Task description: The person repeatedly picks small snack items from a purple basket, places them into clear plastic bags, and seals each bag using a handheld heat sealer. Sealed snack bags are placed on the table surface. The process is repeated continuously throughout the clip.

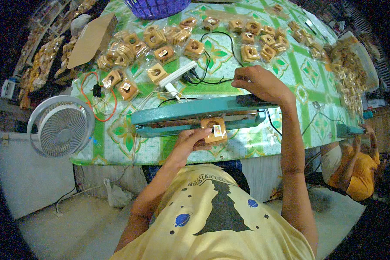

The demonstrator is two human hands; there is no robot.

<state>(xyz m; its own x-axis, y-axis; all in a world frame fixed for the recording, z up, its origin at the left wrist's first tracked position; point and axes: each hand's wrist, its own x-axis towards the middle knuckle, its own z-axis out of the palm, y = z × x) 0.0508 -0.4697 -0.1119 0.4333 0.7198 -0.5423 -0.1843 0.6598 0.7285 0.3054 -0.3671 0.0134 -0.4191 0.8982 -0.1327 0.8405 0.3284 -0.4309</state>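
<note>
At sealer [182,116]: left hand [190,141] pinches snack bag [214,131]; right hand [258,82] presses lever.

A clear packet of brown pastry [214,131] with a small white label lay at the counter's near edge, while many similar sealed packets [162,54] were scattered farther back.

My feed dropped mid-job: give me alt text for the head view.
The left hand holds a bagged pastry in a teal heat sealer while the right hand presses its arm down. Sealed pastry bags cover the green patterned table; a white fan stands at left.
</note>
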